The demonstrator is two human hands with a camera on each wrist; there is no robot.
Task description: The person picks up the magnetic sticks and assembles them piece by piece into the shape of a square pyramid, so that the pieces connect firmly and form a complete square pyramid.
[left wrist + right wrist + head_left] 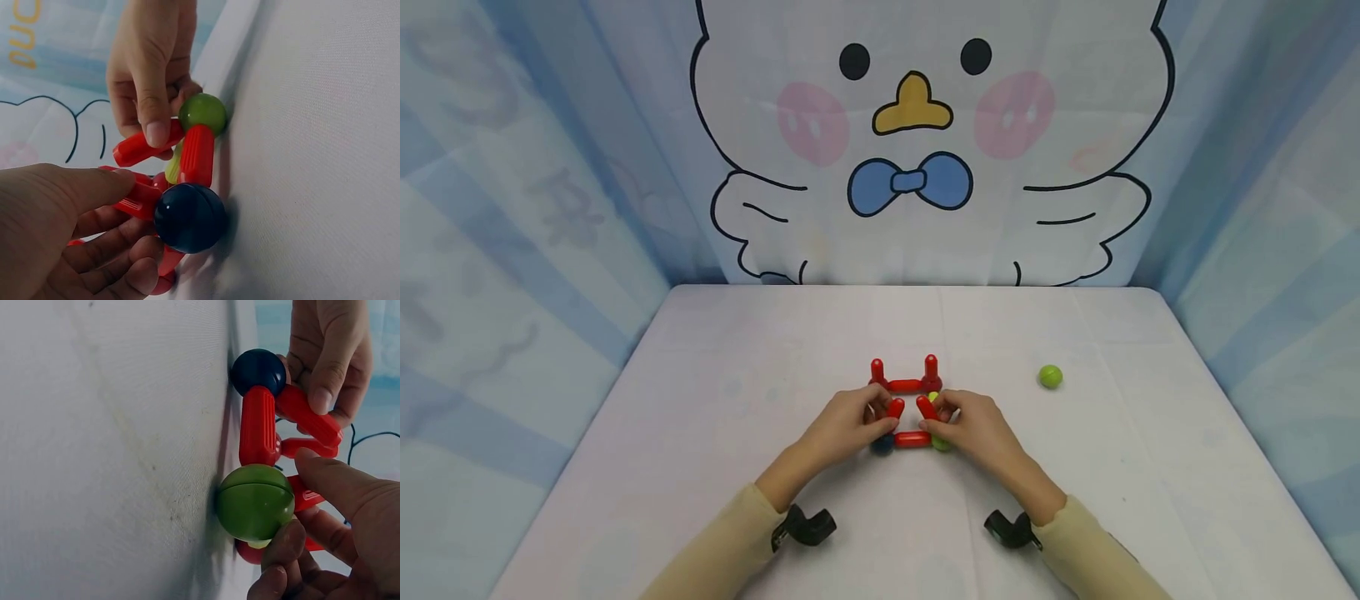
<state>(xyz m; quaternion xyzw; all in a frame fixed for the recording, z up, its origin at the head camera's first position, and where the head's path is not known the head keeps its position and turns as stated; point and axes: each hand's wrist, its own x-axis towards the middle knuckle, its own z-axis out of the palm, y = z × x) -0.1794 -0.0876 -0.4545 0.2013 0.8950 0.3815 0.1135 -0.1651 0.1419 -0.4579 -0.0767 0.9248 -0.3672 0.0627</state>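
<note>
A small frame of rods and balls stands on the table. My left hand [856,421] pinches a red rod [309,415] that slants up from the dark blue ball [190,217] at the front left corner. At the front right, a second red rod [140,147] rises from a green ball [255,502], and my right hand [966,421] pinches it. Between these two balls lies a red rod [912,439]. Behind it, another red rod [905,386] joins red balls bearing upright red rods [931,367]. A yellow-green rod [174,164] shows partly behind the right hand's fingers.
A loose light green ball [1050,377] lies on the white table [737,350], right of the frame. Beyond the table's back edge hangs a curtain [925,242] with a cartoon bird. Dark wrist cameras [811,528] sit at both sleeves.
</note>
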